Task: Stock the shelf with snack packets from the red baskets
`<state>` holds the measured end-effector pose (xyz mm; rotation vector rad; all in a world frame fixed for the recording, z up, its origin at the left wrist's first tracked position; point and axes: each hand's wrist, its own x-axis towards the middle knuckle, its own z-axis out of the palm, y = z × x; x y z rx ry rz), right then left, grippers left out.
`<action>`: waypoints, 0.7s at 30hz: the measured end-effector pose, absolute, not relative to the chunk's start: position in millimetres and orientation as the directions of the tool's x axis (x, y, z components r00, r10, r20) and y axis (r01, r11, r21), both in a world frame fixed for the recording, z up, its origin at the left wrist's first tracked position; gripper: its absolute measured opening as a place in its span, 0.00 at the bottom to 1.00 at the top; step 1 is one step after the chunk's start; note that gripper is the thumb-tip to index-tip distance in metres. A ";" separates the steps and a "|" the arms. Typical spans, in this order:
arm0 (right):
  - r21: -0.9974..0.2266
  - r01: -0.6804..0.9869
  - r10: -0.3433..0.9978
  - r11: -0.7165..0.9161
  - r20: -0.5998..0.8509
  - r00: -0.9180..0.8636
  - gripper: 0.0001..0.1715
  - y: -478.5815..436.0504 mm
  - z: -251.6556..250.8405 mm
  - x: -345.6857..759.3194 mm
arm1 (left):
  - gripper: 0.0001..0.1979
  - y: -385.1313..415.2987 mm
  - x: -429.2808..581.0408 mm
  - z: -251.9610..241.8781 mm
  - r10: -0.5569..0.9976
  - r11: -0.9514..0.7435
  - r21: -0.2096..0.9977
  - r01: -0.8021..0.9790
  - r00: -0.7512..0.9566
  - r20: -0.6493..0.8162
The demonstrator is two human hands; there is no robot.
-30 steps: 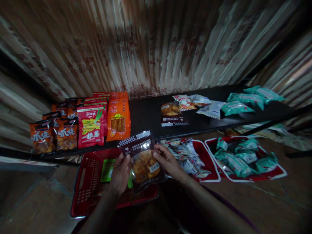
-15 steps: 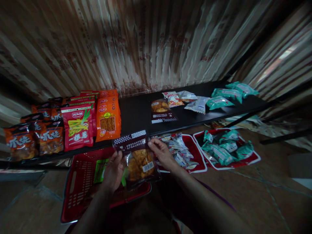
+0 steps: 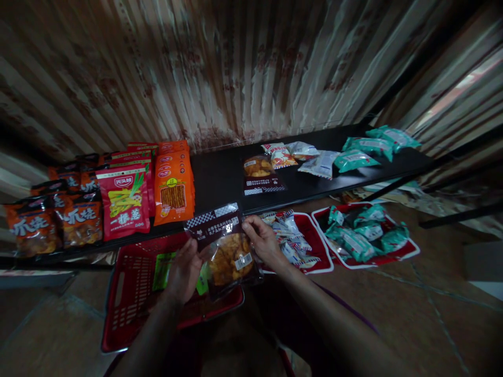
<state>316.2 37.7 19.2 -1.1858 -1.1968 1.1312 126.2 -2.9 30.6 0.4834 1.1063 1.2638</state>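
Note:
Both my hands hold one snack packet (image 3: pixel 228 246) upright in front of me, over a red basket (image 3: pixel 129 298) on the floor. The packet has a dark checkered top and a clear lower part showing golden fried pieces and a barcode label. My left hand (image 3: pixel 184 269) grips its left edge. My right hand (image 3: pixel 261 241) pinches its upper right edge. A matching packet (image 3: pixel 261 175) lies flat on the black shelf (image 3: pixel 223 180) beyond.
Orange and red snack bags (image 3: pixel 173 186) stand in rows on the shelf's left; white and teal packets (image 3: pixel 356 157) lie on its right. Two red trays (image 3: pixel 322 246) of packets sit on the floor at right. A green packet (image 3: pixel 161 269) lies in the basket. Curtains hang behind.
The view has shifted a little; the packet sits slightly higher and more tilted in my hands. Both grips are unchanged.

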 end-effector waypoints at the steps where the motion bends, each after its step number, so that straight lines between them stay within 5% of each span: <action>1: -0.998 -0.006 0.996 0.060 0.059 0.060 0.14 38.4 18.2 316.5 | 0.14 -3.1 126.0 29.7 0.928 0.278 0.781 -0.560 -0.053 -0.369; 11: -0.995 0.021 0.990 0.093 0.095 0.106 0.15 43.5 9.4 317.2 | 0.17 -11.3 121.8 29.2 0.921 0.388 0.769 -0.507 0.189 -0.340; 21: -0.991 -0.128 0.990 0.041 0.023 0.138 0.15 48.8 7.8 313.4 | 0.22 -16.1 116.1 29.2 0.900 0.433 0.775 -0.461 0.268 -0.344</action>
